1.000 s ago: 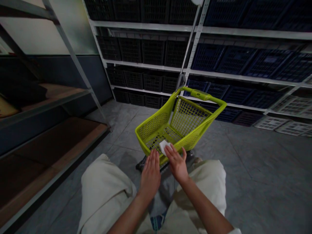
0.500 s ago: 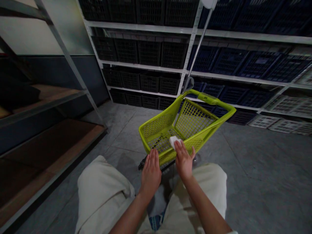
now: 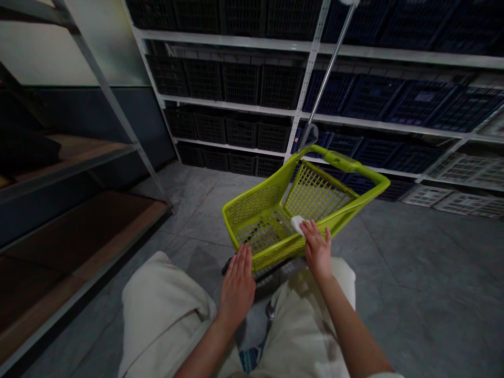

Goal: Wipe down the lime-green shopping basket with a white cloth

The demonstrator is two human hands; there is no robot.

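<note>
At the far left stands a rack with a grey metal frame and brown wooden boards [image 3: 129, 207]; a dark, shapeless bundle [image 3: 31, 152] lies on its middle level. To its right, in the foreground, are the wearer's bent legs in loose, pale cream trousers [image 3: 157, 304]. Beyond them, black slatted plastic crates [image 3: 244, 84] fill rows of white metal shelving [image 3: 228, 39]. Left of centre, the left hand [image 3: 238, 286] lies back upward, its straight fingers pressed together, tips touching the near left corner of a yellow-green plastic shopping cart with mesh walls [image 3: 255, 205]. Its thumb is hidden, so I cannot tell whether it grips. The cart stands at the centre on the grey floor [image 3: 425, 262], between the person and the shelves, handle toward the right. On its near rim, the right hand [image 3: 318, 252] holds a small, soft-looking white pad [image 3: 297, 224] at the fingertips; the little finger is spread away and the thumb is hidden. Behind the cart a slim, shiny metal pole [image 3: 331, 68] slants upward. Farther right are dark blue slatted plastic crates [image 3: 366, 97], then whitish ones [image 3: 460, 202] at the right edge.
</note>
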